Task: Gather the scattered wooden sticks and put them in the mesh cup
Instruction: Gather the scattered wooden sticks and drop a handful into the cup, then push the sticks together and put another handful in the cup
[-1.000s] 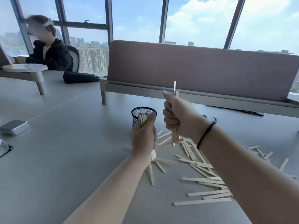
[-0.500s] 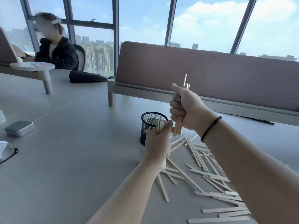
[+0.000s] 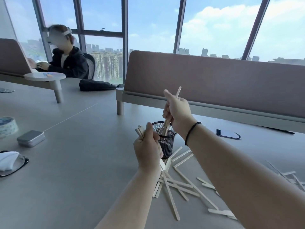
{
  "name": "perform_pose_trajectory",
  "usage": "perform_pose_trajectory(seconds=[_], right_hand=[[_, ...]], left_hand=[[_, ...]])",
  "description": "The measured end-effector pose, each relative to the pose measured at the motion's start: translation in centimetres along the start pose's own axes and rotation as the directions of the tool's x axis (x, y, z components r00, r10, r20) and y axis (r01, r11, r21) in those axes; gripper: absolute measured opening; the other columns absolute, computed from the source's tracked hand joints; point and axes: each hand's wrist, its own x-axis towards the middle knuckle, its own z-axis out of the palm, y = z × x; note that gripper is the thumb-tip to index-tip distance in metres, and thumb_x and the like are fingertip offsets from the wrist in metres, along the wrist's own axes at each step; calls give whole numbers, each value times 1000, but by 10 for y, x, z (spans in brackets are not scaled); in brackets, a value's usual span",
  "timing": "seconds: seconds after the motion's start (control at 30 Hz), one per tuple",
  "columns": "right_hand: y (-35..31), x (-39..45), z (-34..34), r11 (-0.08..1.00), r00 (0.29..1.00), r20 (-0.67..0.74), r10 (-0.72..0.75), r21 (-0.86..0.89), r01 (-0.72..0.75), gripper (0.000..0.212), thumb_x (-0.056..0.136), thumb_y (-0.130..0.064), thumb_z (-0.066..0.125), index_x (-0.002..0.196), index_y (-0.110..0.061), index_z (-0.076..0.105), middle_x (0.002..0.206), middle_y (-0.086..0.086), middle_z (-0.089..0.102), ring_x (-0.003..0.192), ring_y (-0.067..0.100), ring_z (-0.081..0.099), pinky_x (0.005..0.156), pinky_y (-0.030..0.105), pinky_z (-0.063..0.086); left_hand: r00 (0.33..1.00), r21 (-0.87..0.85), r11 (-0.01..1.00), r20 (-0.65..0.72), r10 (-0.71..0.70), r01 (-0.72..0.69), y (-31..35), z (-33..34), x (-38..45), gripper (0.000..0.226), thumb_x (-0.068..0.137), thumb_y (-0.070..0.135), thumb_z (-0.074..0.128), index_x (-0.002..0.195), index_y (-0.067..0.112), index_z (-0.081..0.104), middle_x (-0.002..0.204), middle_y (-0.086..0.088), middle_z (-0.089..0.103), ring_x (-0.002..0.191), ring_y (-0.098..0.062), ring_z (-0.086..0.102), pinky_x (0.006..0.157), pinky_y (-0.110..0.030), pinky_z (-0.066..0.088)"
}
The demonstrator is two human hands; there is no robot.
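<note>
Stick bundles (image 3: 167, 125) above mesh cup (image 3: 165, 141)

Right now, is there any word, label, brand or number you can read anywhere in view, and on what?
None readable.
Roll of tape: blue pattern, too blurred to tell whether it is text.
Metal tin: lid plain, no marking visible.
Phone: dark, no visible text.
Mesh cup and wooden sticks: no print visible.
</note>
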Motion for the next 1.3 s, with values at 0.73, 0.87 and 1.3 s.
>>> perform_pose_trajectory(seconds=[0.73, 0.87, 1.3], right_hand=[[25, -72, -119, 912, 994, 76, -73, -398, 98, 10, 90, -30, 70, 97, -24, 71, 96, 1, 76, 90, 20, 71, 81, 37, 52], [27, -86, -131, 908, 988, 147, -46, -406, 103, 11, 88, -25, 73, 99, -22, 71, 85, -4, 75, 74, 16, 62, 65, 23, 48], [50, -117, -208, 361, 968, 184, 171, -926, 112, 65, 85, -59, 66, 141, -35, 44, 146, -1, 48, 127, 20, 51, 99, 30, 40]], left_hand=[[946, 409, 854, 178, 270, -321, 58, 61, 61, 44, 97, 44, 56, 64, 15, 51, 52, 2, 49, 43, -14, 48, 54, -33, 49], [946, 671, 667, 220, 238, -324, 41, 53, 68, 26, 92, 40, 61, 104, 17, 63, 88, 4, 69, 78, -12, 66, 84, -33, 55], [435, 521, -75, 776, 456, -850, -5, -33, -25, 22, 92, 37, 62, 101, 17, 66, 100, 3, 62, 94, -21, 61, 81, -40, 51]])
